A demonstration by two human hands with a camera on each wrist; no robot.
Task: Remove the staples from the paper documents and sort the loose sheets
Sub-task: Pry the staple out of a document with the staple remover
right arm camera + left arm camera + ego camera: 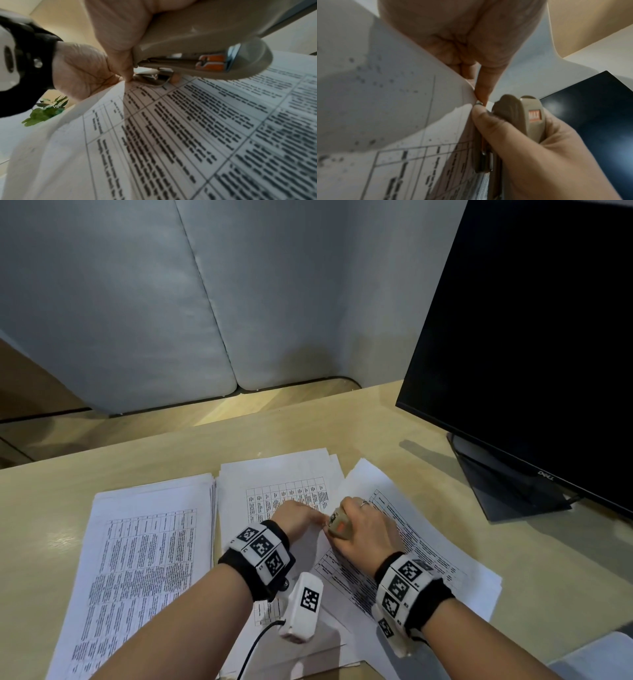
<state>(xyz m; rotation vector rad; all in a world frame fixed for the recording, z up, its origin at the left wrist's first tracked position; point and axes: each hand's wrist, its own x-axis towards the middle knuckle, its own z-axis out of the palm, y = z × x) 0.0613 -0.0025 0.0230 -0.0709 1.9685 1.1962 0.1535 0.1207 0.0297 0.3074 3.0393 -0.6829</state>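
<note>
Both hands meet over the corner of a stapled document on the worktop [51, 508].

The right hand [366, 534] grips a beige stapler [339, 523], fingers curled round its body, with the metal tip pressed at the corner of the printed document [411, 546] it lies over. The left hand [298, 517] pinches that same corner between thumb and fingers [481, 83], lifting the top sheet [385, 88] into a curve. A small bit of metal, perhaps the staple [478, 103], shows at the pinch. Two more paper stacks lie to the left: one in the middle [274, 477] and one at far left [144, 542]. A dark monitor [534, 337] stands at the right.
</note>
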